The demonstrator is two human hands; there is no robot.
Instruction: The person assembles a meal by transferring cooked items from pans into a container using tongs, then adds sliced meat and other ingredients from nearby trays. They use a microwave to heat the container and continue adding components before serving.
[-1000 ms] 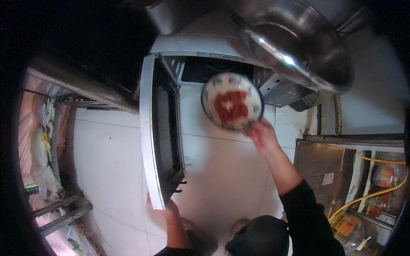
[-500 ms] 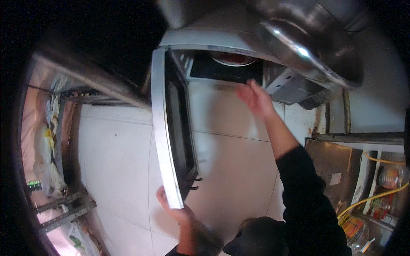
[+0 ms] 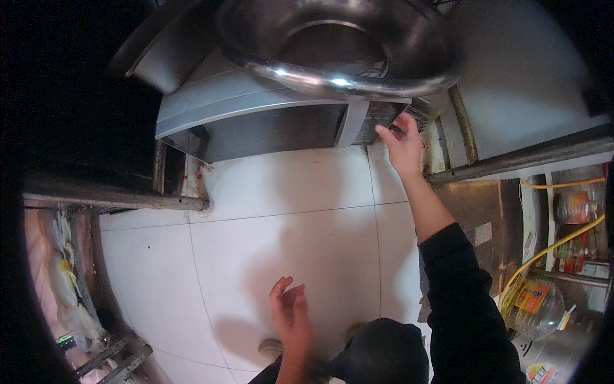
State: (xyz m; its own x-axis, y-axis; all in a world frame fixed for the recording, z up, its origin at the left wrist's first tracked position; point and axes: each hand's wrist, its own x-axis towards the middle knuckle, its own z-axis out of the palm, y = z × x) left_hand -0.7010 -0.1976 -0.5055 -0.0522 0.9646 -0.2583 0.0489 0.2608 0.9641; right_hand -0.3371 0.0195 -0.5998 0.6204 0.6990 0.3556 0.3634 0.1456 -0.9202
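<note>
A grey microwave (image 3: 256,125) stands at the far side with its door closed against the front. My right hand (image 3: 404,144) reaches to the dark control panel at the microwave's right end. Its thumb and bent fingers are apart; whether the fingertips touch the panel is hard to tell. My left hand (image 3: 292,313) hangs over the floor near my body, open, with fingers loosely curled and nothing in it.
A large steel basin (image 3: 339,80) sits on top of the microwave. Metal rails (image 3: 115,200) run at left and right. Plastic bottles (image 3: 534,307), a yellow cable (image 3: 553,246) and a brown board (image 3: 470,237) are at the right. White tiled floor (image 3: 307,237) lies below.
The microwave door, held open by my left hand earlier, is now closed. My left hand has let go of it, and my right hand has moved to the control panel. The view has shifted.
</note>
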